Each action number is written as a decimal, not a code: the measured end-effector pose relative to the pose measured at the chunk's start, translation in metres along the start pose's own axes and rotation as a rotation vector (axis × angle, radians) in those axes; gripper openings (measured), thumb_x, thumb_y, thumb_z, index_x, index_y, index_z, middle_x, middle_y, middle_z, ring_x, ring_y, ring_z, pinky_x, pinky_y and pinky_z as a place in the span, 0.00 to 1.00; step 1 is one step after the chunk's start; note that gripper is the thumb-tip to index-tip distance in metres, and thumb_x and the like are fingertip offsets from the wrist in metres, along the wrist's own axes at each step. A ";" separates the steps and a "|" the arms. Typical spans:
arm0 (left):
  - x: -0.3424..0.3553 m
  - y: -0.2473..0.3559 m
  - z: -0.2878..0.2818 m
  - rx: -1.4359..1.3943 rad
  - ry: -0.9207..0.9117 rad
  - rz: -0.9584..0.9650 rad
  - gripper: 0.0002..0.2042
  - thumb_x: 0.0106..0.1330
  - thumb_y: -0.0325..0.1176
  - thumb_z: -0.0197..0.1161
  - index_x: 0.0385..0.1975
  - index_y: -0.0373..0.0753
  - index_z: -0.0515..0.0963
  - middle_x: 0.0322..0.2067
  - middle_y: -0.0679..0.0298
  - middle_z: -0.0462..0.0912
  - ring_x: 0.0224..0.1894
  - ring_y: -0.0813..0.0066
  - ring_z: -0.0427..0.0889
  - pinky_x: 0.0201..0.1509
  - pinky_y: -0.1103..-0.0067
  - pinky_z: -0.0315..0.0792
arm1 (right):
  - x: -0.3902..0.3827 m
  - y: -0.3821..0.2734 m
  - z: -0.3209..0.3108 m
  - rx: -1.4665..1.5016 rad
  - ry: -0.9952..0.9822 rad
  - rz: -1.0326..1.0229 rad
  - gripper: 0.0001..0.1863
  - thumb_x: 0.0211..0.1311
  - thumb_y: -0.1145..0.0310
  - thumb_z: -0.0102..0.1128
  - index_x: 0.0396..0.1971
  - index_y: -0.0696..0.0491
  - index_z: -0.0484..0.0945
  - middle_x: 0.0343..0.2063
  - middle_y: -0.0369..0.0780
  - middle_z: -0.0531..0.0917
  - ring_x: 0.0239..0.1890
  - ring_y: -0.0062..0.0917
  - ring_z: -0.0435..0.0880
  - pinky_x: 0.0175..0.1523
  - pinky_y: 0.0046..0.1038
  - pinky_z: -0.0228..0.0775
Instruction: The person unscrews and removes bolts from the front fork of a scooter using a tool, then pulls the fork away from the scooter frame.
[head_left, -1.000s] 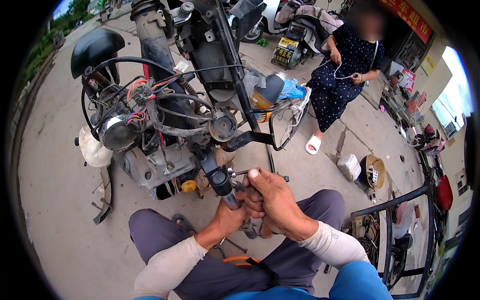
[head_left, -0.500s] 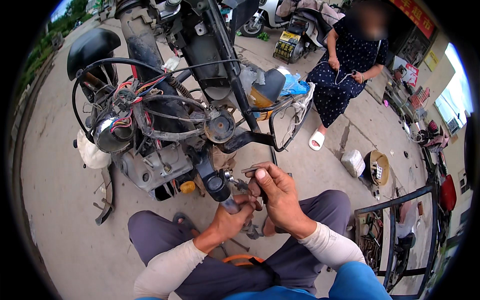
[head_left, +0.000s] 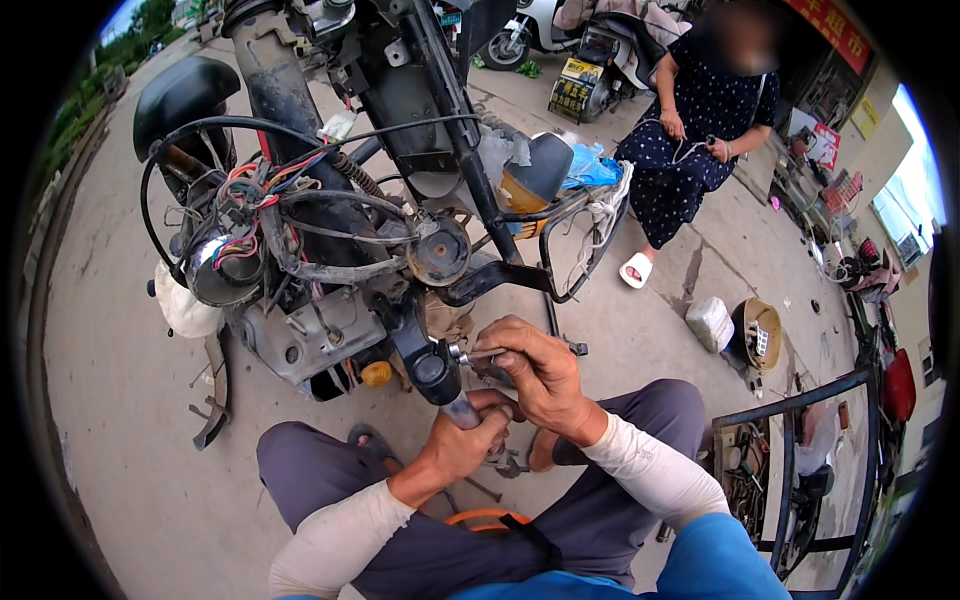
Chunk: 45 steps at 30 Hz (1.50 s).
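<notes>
My left hand (head_left: pixel 465 440) is wrapped round a silver fork tube (head_left: pixel 459 409) just below the round black cap of a clamp (head_left: pixel 433 374). In my right hand (head_left: pixel 545 375), thumb and fingers pinch a thin metal tool (head_left: pixel 484 354) that looks like a hex key. Its tip meets the small silver bolts (head_left: pixel 457 352) on the clamp's side. The right fingers hide most of the tool. Around the clamp stands the stripped front of a motorbike, with a grey metal housing (head_left: pixel 335 325), a round black horn-like disc (head_left: pixel 438 252) and loose coloured wires (head_left: pixel 245 200).
An orange indicator lamp (head_left: pixel 376 374) hangs under the housing. A person in a dark patterned dress (head_left: pixel 655 190) sits at the far right, holding a cord. On the ground stand a tan bowl (head_left: pixel 757 335), a white block (head_left: pixel 709 324) and a black metal frame (head_left: pixel 790 405) near my right knee.
My right hand has moved left and slightly forward, bringing the thin tool from above the left hand to the clamp bolts. My left hand keeps its grip on the tube.
</notes>
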<state>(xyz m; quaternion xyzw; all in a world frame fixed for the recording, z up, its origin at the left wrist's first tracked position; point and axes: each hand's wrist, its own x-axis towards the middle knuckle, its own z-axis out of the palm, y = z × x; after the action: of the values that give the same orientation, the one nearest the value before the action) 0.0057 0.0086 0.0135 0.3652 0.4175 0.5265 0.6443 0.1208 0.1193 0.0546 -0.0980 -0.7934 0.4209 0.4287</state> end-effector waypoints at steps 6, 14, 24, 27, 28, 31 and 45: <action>0.000 0.003 0.003 -0.003 -0.002 -0.005 0.10 0.69 0.26 0.50 0.34 0.27 0.77 0.16 0.70 0.69 0.17 0.86 0.63 0.25 0.84 0.61 | 0.029 0.007 -0.021 -0.318 -0.189 -0.367 0.13 0.57 0.82 0.57 0.43 0.61 0.77 0.37 0.47 0.81 0.40 0.41 0.81 0.48 0.38 0.74; 0.000 0.005 0.003 0.025 -0.008 0.020 0.09 0.69 0.26 0.50 0.34 0.27 0.77 0.15 0.70 0.69 0.17 0.86 0.63 0.24 0.84 0.61 | 0.048 0.007 -0.030 -0.380 -0.289 -0.491 0.17 0.48 0.79 0.62 0.42 0.59 0.76 0.38 0.45 0.79 0.42 0.40 0.81 0.47 0.38 0.75; 0.000 0.005 0.003 0.029 0.010 0.041 0.09 0.68 0.26 0.51 0.34 0.28 0.78 0.15 0.70 0.69 0.17 0.86 0.64 0.23 0.84 0.61 | 0.048 0.005 -0.024 -0.321 -0.287 -0.496 0.19 0.45 0.77 0.62 0.42 0.57 0.77 0.37 0.43 0.79 0.42 0.39 0.80 0.48 0.38 0.74; 0.006 0.000 0.006 0.061 0.007 0.042 0.09 0.68 0.26 0.51 0.33 0.29 0.78 0.15 0.70 0.69 0.16 0.85 0.65 0.24 0.83 0.64 | 0.040 0.008 -0.041 -0.274 -0.335 -0.438 0.15 0.57 0.75 0.59 0.45 0.59 0.75 0.38 0.47 0.79 0.42 0.44 0.80 0.48 0.42 0.74; 0.006 0.004 0.008 0.081 0.004 0.043 0.10 0.68 0.25 0.49 0.32 0.26 0.77 0.13 0.68 0.68 0.15 0.83 0.64 0.25 0.82 0.66 | 0.037 0.008 -0.037 -0.247 -0.335 -0.393 0.14 0.58 0.75 0.59 0.45 0.59 0.75 0.38 0.47 0.79 0.42 0.44 0.80 0.47 0.42 0.74; -0.001 -0.004 -0.003 0.012 0.028 0.053 0.10 0.68 0.26 0.52 0.32 0.27 0.78 0.14 0.69 0.69 0.16 0.84 0.66 0.23 0.84 0.64 | 0.046 0.014 -0.018 -0.215 -0.312 -0.439 0.12 0.65 0.67 0.55 0.41 0.59 0.74 0.34 0.46 0.77 0.37 0.43 0.78 0.42 0.41 0.72; 0.002 -0.006 0.000 -0.005 0.087 0.144 0.12 0.71 0.34 0.57 0.25 0.35 0.75 0.18 0.67 0.75 0.16 0.82 0.69 0.21 0.83 0.63 | 0.028 -0.067 0.015 0.239 -0.025 0.995 0.20 0.75 0.52 0.42 0.38 0.56 0.70 0.21 0.34 0.69 0.19 0.19 0.71 0.19 0.26 0.68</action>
<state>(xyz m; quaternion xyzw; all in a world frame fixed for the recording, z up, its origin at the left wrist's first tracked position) 0.0079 0.0097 0.0072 0.3692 0.4166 0.5879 0.5869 0.1055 0.0828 0.1179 -0.4090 -0.6021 0.6630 0.1751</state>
